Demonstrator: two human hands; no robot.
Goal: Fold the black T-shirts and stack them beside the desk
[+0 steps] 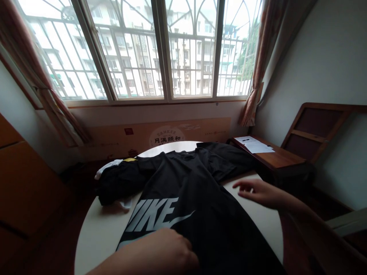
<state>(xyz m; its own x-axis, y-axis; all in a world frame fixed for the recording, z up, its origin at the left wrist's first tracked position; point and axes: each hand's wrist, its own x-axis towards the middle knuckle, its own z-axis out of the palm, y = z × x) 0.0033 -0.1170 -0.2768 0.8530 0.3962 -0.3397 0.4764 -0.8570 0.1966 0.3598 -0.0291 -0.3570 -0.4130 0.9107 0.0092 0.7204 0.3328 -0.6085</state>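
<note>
At the far left stands a brown cabinet (31, 183), with one curtain (40, 72) tied back beside the window (189, 68); bars and pale buildings show through the panes. On the left of the round white table (96, 229) lies a heap (120, 181) of dark cloth, with white and yellow bits at its top. Behind the table a tan board (137, 133) (printed with Chinese characters) leans below the sill.

The black shirt (183, 175) lies spread across the middle of the table, neck toward the window, grey NIKE lettering and swoosh facing up. Over its lower part is the left hand (174, 250), knuckles bent; its fingertips are hidden, so I cannot tell whether it pinches the cloth. More black cloth (242, 156) lies behind the shirt's right-hand sleeve.

Just beside the shirt's right edge, the right hand (256, 193) hovers above the bare tabletop, fingers loosely bent and parted from the thumb, holding nothing. Farther right, papers (255, 144) lie on a wooden stand (282, 159), near a second curtain (252, 103) and a chair (312, 124).
</note>
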